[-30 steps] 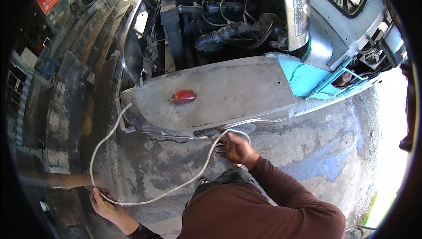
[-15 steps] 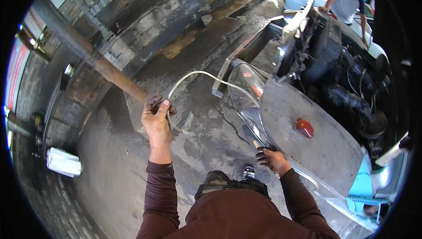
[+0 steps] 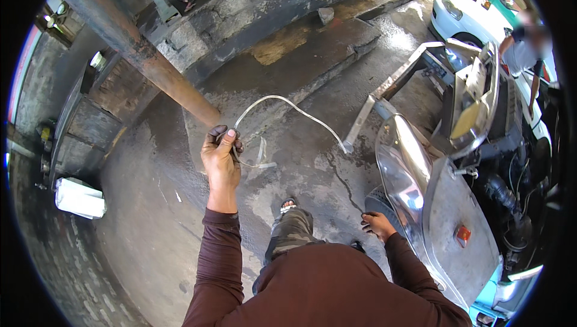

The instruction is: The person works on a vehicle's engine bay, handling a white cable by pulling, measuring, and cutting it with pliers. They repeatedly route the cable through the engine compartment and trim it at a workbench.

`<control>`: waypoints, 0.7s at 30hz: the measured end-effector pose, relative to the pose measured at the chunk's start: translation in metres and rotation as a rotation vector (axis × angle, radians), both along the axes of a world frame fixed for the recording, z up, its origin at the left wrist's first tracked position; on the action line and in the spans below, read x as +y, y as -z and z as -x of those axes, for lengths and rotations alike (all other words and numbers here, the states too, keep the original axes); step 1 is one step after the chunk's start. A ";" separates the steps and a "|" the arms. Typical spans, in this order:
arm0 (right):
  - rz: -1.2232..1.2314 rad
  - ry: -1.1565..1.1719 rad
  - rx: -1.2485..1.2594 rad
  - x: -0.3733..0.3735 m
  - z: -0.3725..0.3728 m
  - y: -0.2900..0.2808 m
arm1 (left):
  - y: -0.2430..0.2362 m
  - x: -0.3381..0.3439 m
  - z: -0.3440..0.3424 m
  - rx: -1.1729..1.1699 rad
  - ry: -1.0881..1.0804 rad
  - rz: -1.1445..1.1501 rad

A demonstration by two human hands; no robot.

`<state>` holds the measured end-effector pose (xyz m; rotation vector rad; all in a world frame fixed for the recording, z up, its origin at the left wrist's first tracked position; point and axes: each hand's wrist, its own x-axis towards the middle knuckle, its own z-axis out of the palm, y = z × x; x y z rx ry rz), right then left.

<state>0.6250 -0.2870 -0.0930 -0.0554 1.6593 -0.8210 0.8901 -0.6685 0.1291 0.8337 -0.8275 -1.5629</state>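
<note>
Between the thumb and fingers of my left hand (image 3: 223, 149) is a thin white cable (image 3: 282, 100). From my grip it arcs up and to the right, with its free end dropping over the floor. Another length hangs below the hand beside a pale bent strip; whether the two are joined I cannot tell. My right hand (image 3: 378, 225), low on the right, seems to hold nothing, its dark-stained fingers loosely bent and partly apart. It is nearest to a tyre (image 3: 383, 202) and the shiny metal front panel (image 3: 404, 165) of a vehicle.
An orange lamp (image 3: 462, 235) sits on the vehicle's grey fender, beside its exposed engine bay (image 3: 511, 189). A rusty post (image 3: 162, 77) slants at the left. Concrete steps (image 3: 360, 2) rise behind. A white bundle (image 3: 80, 198) lies far left. A person (image 3: 522, 50) stands near a white car (image 3: 457, 17).
My view has shifted, and the vehicle now appears farther right. The cable's free end, which overlapped the metal panel, now hangs over the floor. My left hand still holds the cable.
</note>
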 end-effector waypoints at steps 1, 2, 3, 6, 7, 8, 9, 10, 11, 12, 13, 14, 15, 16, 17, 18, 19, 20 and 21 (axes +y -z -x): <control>-0.036 -0.035 0.050 -0.010 0.000 0.002 | 0.005 -0.021 -0.003 0.019 0.008 -0.058; -0.064 -0.067 0.104 -0.021 0.004 0.002 | 0.006 -0.043 -0.003 0.042 0.018 -0.106; -0.035 -0.075 0.190 -0.033 0.007 0.001 | 0.004 -0.061 -0.001 0.057 0.051 -0.127; 0.018 -0.182 0.402 -0.080 0.021 -0.023 | 0.003 -0.114 0.011 0.016 0.093 -0.183; 0.006 -0.211 0.428 -0.098 0.025 -0.035 | -0.001 -0.130 0.013 -0.002 0.106 -0.191; 0.024 -0.209 0.420 -0.119 0.030 -0.052 | -0.003 -0.147 0.021 -0.009 0.129 -0.197; 0.040 -0.211 0.406 -0.139 0.034 -0.063 | -0.002 -0.163 0.028 -0.021 0.149 -0.207; 0.057 -0.212 0.392 -0.160 0.040 -0.070 | -0.002 -0.178 0.037 -0.009 0.150 -0.232; 0.038 -0.171 0.375 -0.179 0.045 -0.069 | -0.002 -0.193 0.047 -0.001 0.156 -0.253; 0.061 -0.156 0.382 -0.195 0.052 -0.063 | 0.001 -0.208 0.058 0.006 0.162 -0.275; 0.085 -0.139 0.390 -0.211 0.060 -0.054 | 0.006 -0.223 0.068 -0.008 0.169 -0.276; 0.112 -0.126 0.397 -0.230 0.070 -0.047 | 0.010 -0.239 0.077 -0.022 0.171 -0.272; 0.149 -0.126 0.426 -0.257 0.075 -0.054 | 0.013 -0.255 0.091 -0.033 0.180 -0.267; 0.159 -0.115 0.346 -0.287 0.082 -0.061 | 0.014 -0.270 0.101 -0.081 0.170 -0.273; 0.170 -0.164 0.355 -0.313 0.093 -0.056 | 0.014 -0.287 0.113 -0.121 0.177 -0.282; 0.183 -0.208 0.369 -0.337 0.107 -0.047 | 0.015 -0.304 0.128 -0.158 0.189 -0.285; 0.207 -0.264 0.407 -0.365 0.122 -0.042 | 0.019 -0.322 0.142 -0.151 0.185 -0.240; 0.221 -0.320 0.440 -0.387 0.136 -0.041 | 0.025 -0.340 0.157 -0.147 0.181 -0.202; 0.195 -0.411 0.537 -0.410 0.149 -0.047 | 0.018 -0.358 0.170 -0.155 0.186 -0.211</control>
